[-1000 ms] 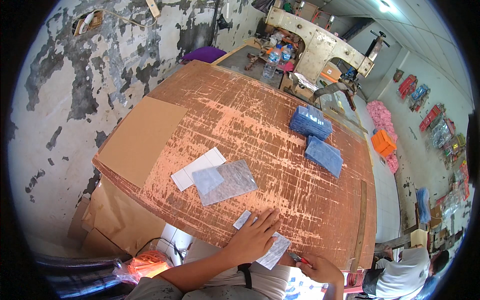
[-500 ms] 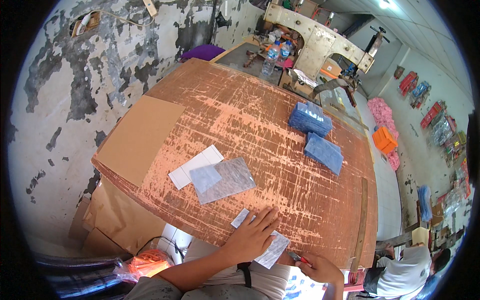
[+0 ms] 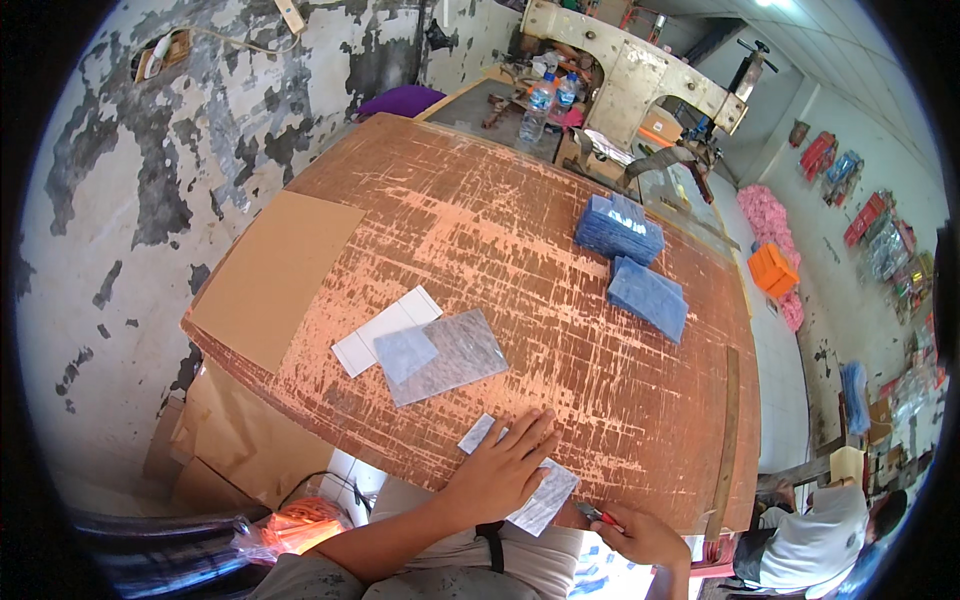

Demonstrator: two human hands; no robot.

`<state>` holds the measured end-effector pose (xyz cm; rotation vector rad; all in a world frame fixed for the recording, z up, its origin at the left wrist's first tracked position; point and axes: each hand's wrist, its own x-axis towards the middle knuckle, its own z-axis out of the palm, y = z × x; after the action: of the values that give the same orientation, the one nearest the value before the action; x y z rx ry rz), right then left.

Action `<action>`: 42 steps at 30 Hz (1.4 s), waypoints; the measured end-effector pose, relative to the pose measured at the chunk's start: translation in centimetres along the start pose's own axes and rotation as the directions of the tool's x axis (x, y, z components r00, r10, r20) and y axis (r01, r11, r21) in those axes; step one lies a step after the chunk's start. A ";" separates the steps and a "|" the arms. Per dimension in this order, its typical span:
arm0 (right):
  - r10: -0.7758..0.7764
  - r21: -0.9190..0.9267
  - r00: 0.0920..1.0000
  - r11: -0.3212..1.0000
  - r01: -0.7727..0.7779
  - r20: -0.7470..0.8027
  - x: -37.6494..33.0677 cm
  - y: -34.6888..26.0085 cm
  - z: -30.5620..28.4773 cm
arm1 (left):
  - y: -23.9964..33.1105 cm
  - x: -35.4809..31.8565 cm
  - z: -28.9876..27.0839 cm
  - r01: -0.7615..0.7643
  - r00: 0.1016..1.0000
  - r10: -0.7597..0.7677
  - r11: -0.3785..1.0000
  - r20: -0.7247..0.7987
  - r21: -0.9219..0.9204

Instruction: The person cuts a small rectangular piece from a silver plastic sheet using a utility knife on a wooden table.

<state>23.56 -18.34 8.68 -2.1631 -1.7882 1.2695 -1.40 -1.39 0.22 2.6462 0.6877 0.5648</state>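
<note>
The left hand (image 3: 503,470) lies flat, fingers spread, pressing down on a pale grey strip (image 3: 530,485) at the near edge of the worn red-brown table (image 3: 520,250). The hand is open, not clenched; it pins the strip rather than grasping it. One end of the strip shows left of the fingers, the other sticks out past the table edge toward the body.

The right hand (image 3: 640,535) sits just off the near edge, closed around a small tool with a red handle (image 3: 600,517). The tip of the tool points toward the overhanging end of the strip; whether it touches cannot be told.

Further in on the table lies a grey marbled sheet (image 3: 445,355), with a smaller grey piece (image 3: 405,352) on top of it and a white card (image 3: 385,330) partly beneath. A brown cardboard sheet (image 3: 275,275) lies at the left edge. Two stacks of blue pieces (image 3: 630,260) stand toward the far right, well apart from the hands. A long wooden ruler (image 3: 727,430) lies along the right edge.

Beyond the table stand two water bottles (image 3: 548,100) and a heavy machine (image 3: 640,70). Another person in a white shirt (image 3: 810,535) sits at the lower right.
</note>
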 end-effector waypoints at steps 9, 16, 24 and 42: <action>-0.300 -0.124 0.938 0.952 0.281 -0.173 0.0 0.2 0.9 | 0.5 0.0 -0.7 0.025 0.999 -0.023 0.999 0.046 -0.045; -0.184 -0.079 0.965 0.982 0.171 -0.190 1.0 -1.1 0.2 | 0.2 1.4 -1.2 0.067 0.989 -0.063 0.997 0.135 -0.030; -0.209 -0.209 0.964 0.962 0.173 -0.162 1.1 -3.4 1.6 | 0.5 1.4 -0.8 0.076 0.989 -0.075 0.997 0.124 0.000; -0.212 -0.319 0.973 0.932 0.172 -0.094 2.8 -5.6 2.2 | 0.3 1.3 -0.8 0.076 0.992 -0.077 0.997 0.097 0.007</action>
<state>17.70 -15.10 8.63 -2.0847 -2.2032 0.8360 -0.59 -0.83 1.38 2.6179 0.7575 0.4111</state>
